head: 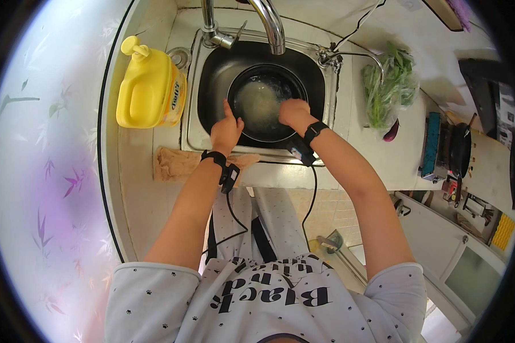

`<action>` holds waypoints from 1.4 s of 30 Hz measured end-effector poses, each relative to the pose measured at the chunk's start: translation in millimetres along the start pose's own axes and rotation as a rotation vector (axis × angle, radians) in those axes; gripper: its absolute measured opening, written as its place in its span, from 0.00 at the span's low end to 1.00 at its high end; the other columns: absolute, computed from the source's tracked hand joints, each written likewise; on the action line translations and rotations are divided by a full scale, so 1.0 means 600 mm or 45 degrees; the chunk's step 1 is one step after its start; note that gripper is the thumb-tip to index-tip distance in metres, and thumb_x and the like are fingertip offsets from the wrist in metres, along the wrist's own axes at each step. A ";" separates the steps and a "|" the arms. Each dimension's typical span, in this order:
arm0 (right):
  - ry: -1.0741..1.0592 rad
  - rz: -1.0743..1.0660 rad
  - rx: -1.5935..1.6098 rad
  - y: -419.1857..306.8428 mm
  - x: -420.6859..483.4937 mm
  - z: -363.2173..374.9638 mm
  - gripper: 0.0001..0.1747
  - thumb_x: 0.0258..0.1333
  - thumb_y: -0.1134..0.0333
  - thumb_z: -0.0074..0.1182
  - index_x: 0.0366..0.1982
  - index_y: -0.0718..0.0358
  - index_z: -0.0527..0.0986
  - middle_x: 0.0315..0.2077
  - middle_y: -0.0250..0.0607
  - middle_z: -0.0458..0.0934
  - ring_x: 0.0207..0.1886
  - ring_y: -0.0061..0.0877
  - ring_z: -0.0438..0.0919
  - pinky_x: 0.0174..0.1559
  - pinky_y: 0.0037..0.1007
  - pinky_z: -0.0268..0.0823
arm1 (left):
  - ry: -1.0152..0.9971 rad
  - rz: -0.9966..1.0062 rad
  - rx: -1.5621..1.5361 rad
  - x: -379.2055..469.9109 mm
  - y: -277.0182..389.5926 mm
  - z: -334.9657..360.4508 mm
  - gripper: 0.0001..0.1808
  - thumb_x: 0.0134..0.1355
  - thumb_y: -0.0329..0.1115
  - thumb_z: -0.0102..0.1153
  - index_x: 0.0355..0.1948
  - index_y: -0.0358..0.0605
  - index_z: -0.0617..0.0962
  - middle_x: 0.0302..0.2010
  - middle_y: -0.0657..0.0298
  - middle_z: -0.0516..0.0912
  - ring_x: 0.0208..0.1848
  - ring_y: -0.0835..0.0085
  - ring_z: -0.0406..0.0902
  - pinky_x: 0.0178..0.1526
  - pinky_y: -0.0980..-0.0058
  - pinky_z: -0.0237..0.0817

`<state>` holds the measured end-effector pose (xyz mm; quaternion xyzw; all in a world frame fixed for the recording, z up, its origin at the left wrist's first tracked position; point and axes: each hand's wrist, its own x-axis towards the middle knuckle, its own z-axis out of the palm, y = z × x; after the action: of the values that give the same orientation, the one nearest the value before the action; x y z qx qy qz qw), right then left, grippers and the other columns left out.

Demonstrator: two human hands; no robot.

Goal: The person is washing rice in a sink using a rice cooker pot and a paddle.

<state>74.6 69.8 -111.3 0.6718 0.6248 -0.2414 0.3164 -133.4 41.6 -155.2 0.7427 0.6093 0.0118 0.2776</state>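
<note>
A round black pot (302,85) stands in the dark-lined sink basin (212,68). It holds cloudy liquid (259,105) with a pale yellowish patch in the middle; whether grains lie in it I cannot tell. My left hand (225,130) grips the pot's left rim, index finger along the outside and thumb inside. At the right rim, my right hand (292,113) is curled, with its fingers reaching inside the pot. Its fingertips are hidden, so what they hold cannot be seen. Both wrists wear black straps with small devices and cables.
A chrome faucet (277,40) overhangs the basin. To the left stands a yellow pump jug (148,85). A tan cloth (178,163) lies at the front edge. On the right are bagged greens (390,85), an eggplant (391,130), a thin tap (360,53) and a frying pan (459,150).
</note>
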 end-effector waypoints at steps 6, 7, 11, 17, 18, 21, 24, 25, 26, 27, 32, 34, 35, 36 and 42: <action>0.040 -0.353 0.197 -0.059 -0.014 0.002 0.26 0.56 0.48 0.47 0.37 0.65 0.80 0.36 0.52 0.81 0.41 0.45 0.80 0.42 0.42 0.72 | -0.031 -0.006 0.016 0.000 -0.002 -0.001 0.42 0.63 0.42 0.47 0.69 0.32 0.43 0.14 0.58 0.78 0.14 0.62 0.72 0.18 0.66 0.64; 0.042 -0.348 0.198 -0.053 -0.003 0.008 0.26 0.56 0.48 0.47 0.37 0.65 0.80 0.36 0.52 0.81 0.41 0.45 0.80 0.42 0.42 0.72 | -0.030 -0.001 0.016 0.002 0.002 0.000 0.42 0.63 0.42 0.47 0.69 0.32 0.43 0.14 0.58 0.78 0.14 0.62 0.72 0.18 0.66 0.64; 0.451 -0.221 0.104 -0.011 0.031 0.036 0.18 0.59 0.57 0.46 0.35 0.62 0.80 0.33 0.50 0.81 0.38 0.41 0.81 0.38 0.40 0.73 | -0.029 -0.008 -0.012 0.004 0.013 0.004 0.43 0.62 0.43 0.48 0.69 0.31 0.44 0.15 0.57 0.78 0.14 0.60 0.72 0.19 0.65 0.65; 0.284 0.041 -0.051 0.020 0.011 0.034 0.09 0.50 0.68 0.53 0.30 0.59 0.82 0.37 0.42 0.82 0.40 0.34 0.82 0.36 0.34 0.74 | -0.067 -0.021 -0.022 0.001 0.009 -0.006 0.43 0.61 0.42 0.48 0.69 0.31 0.45 0.15 0.56 0.78 0.16 0.59 0.74 0.20 0.64 0.66; 0.215 -0.009 -0.100 0.011 0.001 0.034 0.08 0.49 0.68 0.53 0.29 0.58 0.82 0.36 0.40 0.83 0.40 0.34 0.82 0.38 0.34 0.74 | -0.057 -0.017 -0.045 -0.001 0.006 -0.007 0.43 0.61 0.42 0.48 0.69 0.31 0.45 0.15 0.56 0.78 0.16 0.59 0.74 0.20 0.64 0.66; 0.184 -0.316 -0.230 -0.010 -0.022 0.035 0.08 0.51 0.65 0.54 0.28 0.57 0.82 0.33 0.41 0.83 0.40 0.35 0.82 0.39 0.35 0.73 | 0.003 0.006 -0.022 0.000 -0.001 -0.001 0.43 0.61 0.42 0.48 0.69 0.30 0.45 0.15 0.57 0.78 0.15 0.60 0.73 0.20 0.65 0.66; 0.300 -0.401 -0.073 -0.022 -0.027 0.042 0.11 0.51 0.59 0.56 0.31 0.57 0.81 0.33 0.43 0.82 0.39 0.35 0.81 0.37 0.37 0.73 | -0.007 0.016 -0.020 0.000 0.005 -0.003 0.43 0.62 0.42 0.48 0.69 0.30 0.45 0.15 0.57 0.78 0.14 0.61 0.72 0.19 0.65 0.66; 0.346 -0.419 0.026 -0.024 -0.026 0.044 0.13 0.51 0.57 0.57 0.34 0.57 0.81 0.34 0.43 0.81 0.39 0.34 0.81 0.36 0.38 0.73 | -0.007 0.017 -0.019 0.000 0.006 -0.002 0.43 0.62 0.42 0.48 0.69 0.30 0.45 0.15 0.57 0.78 0.14 0.61 0.72 0.19 0.65 0.66; 0.347 -0.418 0.028 -0.022 -0.024 0.046 0.13 0.51 0.57 0.57 0.34 0.57 0.81 0.34 0.43 0.81 0.39 0.34 0.81 0.36 0.38 0.73 | 0.002 0.027 -0.023 -0.001 0.007 -0.001 0.43 0.62 0.42 0.48 0.69 0.30 0.45 0.14 0.58 0.78 0.14 0.61 0.72 0.19 0.65 0.65; 0.449 -0.401 0.143 -0.022 -0.022 0.046 0.15 0.51 0.56 0.56 0.38 0.56 0.80 0.34 0.43 0.80 0.38 0.35 0.81 0.36 0.38 0.73 | 0.012 0.033 -0.027 -0.002 0.006 -0.001 0.42 0.62 0.41 0.48 0.69 0.30 0.45 0.14 0.58 0.77 0.13 0.62 0.71 0.18 0.66 0.64; 0.910 -0.172 0.009 0.014 0.012 0.047 0.15 0.52 0.62 0.55 0.42 0.55 0.78 0.33 0.41 0.78 0.36 0.36 0.79 0.31 0.35 0.74 | -0.043 0.037 0.023 0.000 0.011 -0.002 0.43 0.63 0.42 0.47 0.69 0.30 0.44 0.12 0.60 0.76 0.11 0.63 0.68 0.16 0.67 0.61; 0.872 -0.083 -0.085 0.030 0.019 0.039 0.13 0.50 0.66 0.54 0.39 0.58 0.80 0.35 0.41 0.78 0.37 0.36 0.79 0.31 0.36 0.73 | -0.035 0.036 0.026 0.000 0.006 -0.001 0.43 0.63 0.42 0.47 0.69 0.30 0.43 0.12 0.60 0.75 0.11 0.63 0.67 0.15 0.67 0.61; 0.831 0.009 -0.182 0.040 0.019 0.037 0.11 0.48 0.69 0.54 0.36 0.61 0.81 0.37 0.41 0.78 0.38 0.35 0.79 0.31 0.36 0.73 | -0.032 0.028 0.024 0.002 0.006 0.001 0.43 0.63 0.42 0.47 0.69 0.30 0.43 0.12 0.60 0.76 0.11 0.63 0.68 0.15 0.67 0.61; 0.760 -0.009 -0.209 0.047 0.015 0.037 0.09 0.48 0.69 0.54 0.32 0.60 0.82 0.37 0.40 0.79 0.40 0.34 0.79 0.33 0.34 0.73 | -0.028 0.017 0.021 0.002 0.004 0.003 0.43 0.62 0.42 0.47 0.69 0.30 0.43 0.13 0.60 0.76 0.12 0.63 0.69 0.16 0.67 0.62; 0.462 -0.241 -0.206 0.045 -0.012 0.056 0.07 0.47 0.66 0.56 0.28 0.58 0.82 0.35 0.41 0.80 0.39 0.35 0.80 0.35 0.34 0.74 | -0.004 0.024 -0.008 0.002 0.004 0.003 0.45 0.61 0.44 0.49 0.68 0.28 0.45 0.15 0.54 0.78 0.16 0.57 0.75 0.21 0.64 0.67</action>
<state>102.8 40.0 -125.5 0.6148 0.7492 -0.0943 0.2277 -130.1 41.9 -155.7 0.7475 0.6017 0.0151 0.2809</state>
